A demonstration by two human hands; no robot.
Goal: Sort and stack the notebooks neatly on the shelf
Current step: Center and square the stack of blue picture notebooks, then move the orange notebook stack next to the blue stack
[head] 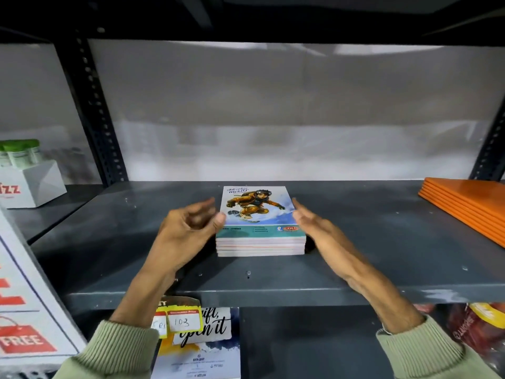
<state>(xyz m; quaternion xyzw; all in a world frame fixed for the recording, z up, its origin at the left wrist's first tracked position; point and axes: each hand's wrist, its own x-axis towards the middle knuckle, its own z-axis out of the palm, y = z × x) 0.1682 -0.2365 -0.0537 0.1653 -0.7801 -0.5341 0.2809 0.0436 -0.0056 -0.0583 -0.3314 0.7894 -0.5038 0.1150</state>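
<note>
A stack of several notebooks (259, 231) lies flat on the dark grey metal shelf (382, 242), near the middle. The top cover shows a snowboarder in an orange jacket above a teal band. My left hand (188, 228) is at the stack's left side, fingers curled and apart, thumb touching the top left edge. My right hand (314, 225) lies flat against the stack's right side, fingers straight and pointing toward the back wall. Neither hand grips anything. A second stack of orange notebooks (470, 206) lies at the shelf's right end.
A white box (32, 184) with green-capped tubes stands on the neighbouring shelf at left. A white sign (24, 310) with red "FREE" tags leans at lower left. Below the shelf hang yellow price tags (185, 321) over printed books, and red packets (481, 329) at right. Perforated uprights frame the bay.
</note>
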